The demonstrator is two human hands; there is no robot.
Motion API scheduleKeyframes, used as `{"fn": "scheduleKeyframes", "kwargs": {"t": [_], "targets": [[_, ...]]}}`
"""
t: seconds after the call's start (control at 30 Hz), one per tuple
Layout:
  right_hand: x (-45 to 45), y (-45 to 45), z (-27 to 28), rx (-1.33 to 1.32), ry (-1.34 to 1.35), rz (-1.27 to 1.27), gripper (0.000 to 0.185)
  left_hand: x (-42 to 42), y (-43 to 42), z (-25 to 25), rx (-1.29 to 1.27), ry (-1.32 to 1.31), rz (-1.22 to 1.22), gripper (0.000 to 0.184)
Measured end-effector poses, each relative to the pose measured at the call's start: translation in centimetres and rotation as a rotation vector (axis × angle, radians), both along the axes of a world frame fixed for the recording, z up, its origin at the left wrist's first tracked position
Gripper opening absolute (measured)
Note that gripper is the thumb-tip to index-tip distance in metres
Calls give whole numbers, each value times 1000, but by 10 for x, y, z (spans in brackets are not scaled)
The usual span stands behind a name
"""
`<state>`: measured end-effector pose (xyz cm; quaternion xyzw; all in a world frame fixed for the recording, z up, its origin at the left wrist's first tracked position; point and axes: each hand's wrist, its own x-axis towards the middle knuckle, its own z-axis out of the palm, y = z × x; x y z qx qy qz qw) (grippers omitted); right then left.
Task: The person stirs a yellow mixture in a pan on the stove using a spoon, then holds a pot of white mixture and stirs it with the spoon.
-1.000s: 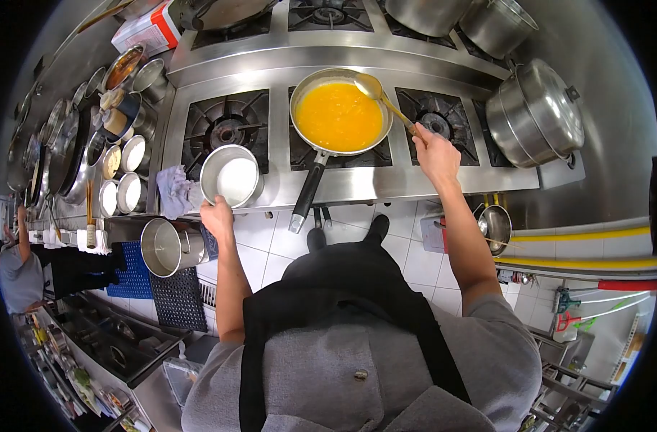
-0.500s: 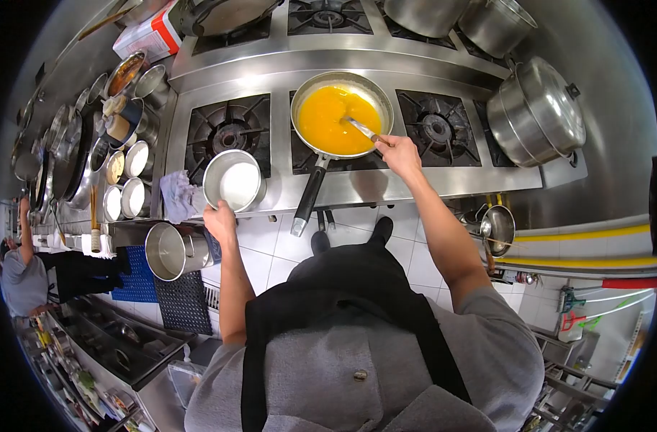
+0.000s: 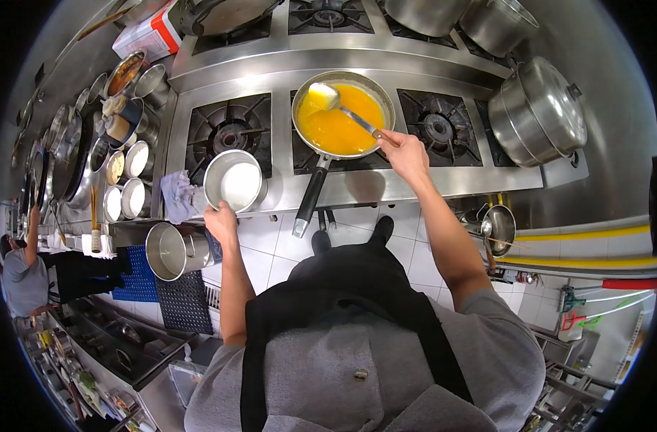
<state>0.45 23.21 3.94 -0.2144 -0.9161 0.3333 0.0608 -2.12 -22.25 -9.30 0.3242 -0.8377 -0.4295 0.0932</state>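
Note:
A frying pan [image 3: 305, 144] sits over a front burner with bright yellow-orange liquid [image 3: 335, 129] in it. My right hand [image 3: 409, 154] is closed round the wooden handle of a metal spoon [image 3: 357, 121]. The spoon's bowl is lifted at the pan's left side, coated in yellow. Its black handle [image 3: 314, 194] points toward me, with neither hand on it. At the stove's front edge my left hand [image 3: 222, 222] grips a metal pot [image 3: 212, 186] at its near side. The inside of the pot looks whitish; I cannot tell whether that is contents or glare.
Bare burners [image 3: 231, 133] flank the pan. A crumpled cloth [image 3: 181, 196] lies left of the pot, above a large empty-looking pot [image 3: 152, 252]. A lidded steel pot [image 3: 533, 111] stands at right. Containers [image 3: 135, 158] line the left counter. Another person [image 3: 29, 270] stands at far left.
The spoon's bowl has risen out of the liquid and swung toward the pan's upper left. My right hand has shifted slightly right. My left hand and the pot look almost unmoved.

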Motion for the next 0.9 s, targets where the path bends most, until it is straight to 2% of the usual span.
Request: {"fn": "scheduleKeyframes", "kwargs": {"t": [0.13, 0.33, 0.5, 0.7, 0.9], "targets": [[15, 1, 21, 65, -31, -25, 40, 0, 0, 0, 8, -4, 6, 44], [35, 9, 15, 193, 29, -60, 41, 0, 0, -1, -21, -30, 6, 44], [52, 18, -16, 417, 305, 32, 38, 2, 3, 7, -15, -15, 3, 43], [71, 12, -64, 539, 306, 13, 40, 2, 4, 5, 0, -7, 14, 42], [81, 5, -103, 374, 280, -10, 34, 4, 5, 10, -17, -2, 8, 43]]}}
